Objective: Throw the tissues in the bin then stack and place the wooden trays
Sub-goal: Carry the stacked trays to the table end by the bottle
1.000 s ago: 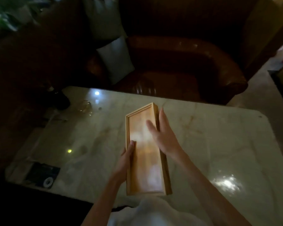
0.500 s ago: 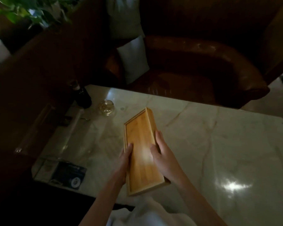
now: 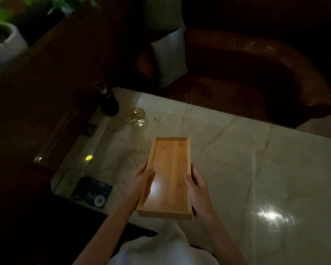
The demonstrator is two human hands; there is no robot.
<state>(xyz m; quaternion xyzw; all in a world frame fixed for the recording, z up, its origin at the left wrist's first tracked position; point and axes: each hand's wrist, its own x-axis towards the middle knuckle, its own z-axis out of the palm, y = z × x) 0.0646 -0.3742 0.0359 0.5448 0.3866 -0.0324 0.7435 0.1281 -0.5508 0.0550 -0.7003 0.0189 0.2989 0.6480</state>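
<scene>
A long wooden tray (image 3: 168, 169) with a low rim is held over the pale marble table (image 3: 237, 169), its long side pointing away from me. My left hand (image 3: 141, 182) grips its left edge, thumb over the rim. My right hand (image 3: 198, 188) grips its right edge. Whether a second tray sits under it cannot be made out. No tissues and no bin are in view.
A dark bottle (image 3: 108, 101) and a small glass cup (image 3: 137, 116) stand at the table's far left. A dark card (image 3: 92, 192) lies at the near left corner. A brown leather sofa (image 3: 246, 73) with a grey cushion (image 3: 170, 58) sits beyond. A potted plant (image 3: 2, 41) is upper left.
Both hands have closed on the tray's long edges and turned it straighter, lifting it nearer to me. My view has swung left, bringing the bottle, cup and plant pot into sight.
</scene>
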